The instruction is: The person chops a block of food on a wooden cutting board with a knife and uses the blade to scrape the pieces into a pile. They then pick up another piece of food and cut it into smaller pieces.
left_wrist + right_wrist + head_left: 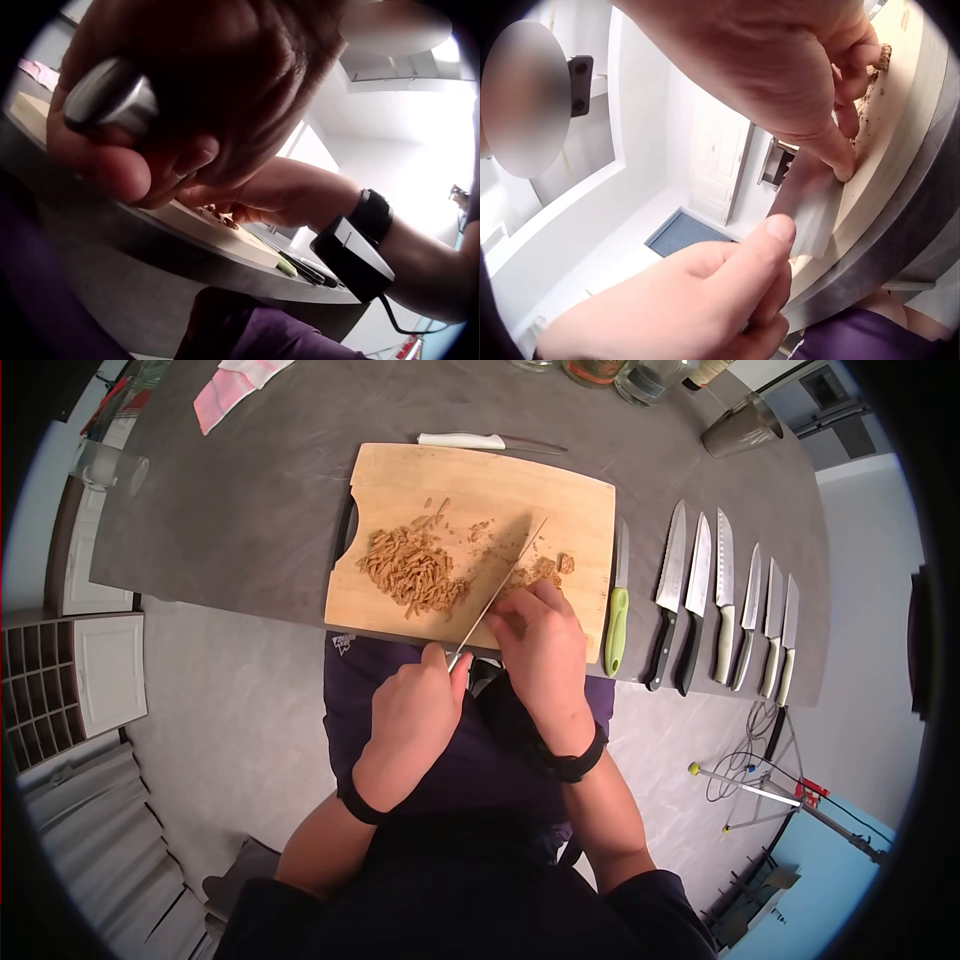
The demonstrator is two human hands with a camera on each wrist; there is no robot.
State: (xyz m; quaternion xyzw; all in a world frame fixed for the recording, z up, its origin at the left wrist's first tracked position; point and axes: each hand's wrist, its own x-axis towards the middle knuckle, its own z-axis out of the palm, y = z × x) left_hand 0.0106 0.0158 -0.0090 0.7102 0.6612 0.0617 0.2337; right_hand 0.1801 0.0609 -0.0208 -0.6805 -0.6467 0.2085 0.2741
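Observation:
My left hand (415,705) grips a knife (510,574) by its handle, and the metal butt of the handle (112,97) pokes out of the fist in the left wrist view. The blade slants across a wooden cutting board (450,470), edge down. My right hand (545,655) has bent fingers that hold brown food pieces (545,572) on the board, right beside the blade. In the right wrist view its thumb rests close to the flat of the blade (810,214). Left of the knife lies a heap of brown cut strips (410,572), with crumbs scattered between.
A green-handled peeler or knife (618,630) lies along the board's right edge. Several knives (695,570) are lined up farther right. Behind the board lies a white-handled knife (465,441). A dark cup (740,428), bottles (645,378) and a pink cloth (228,395) stand or lie at the back.

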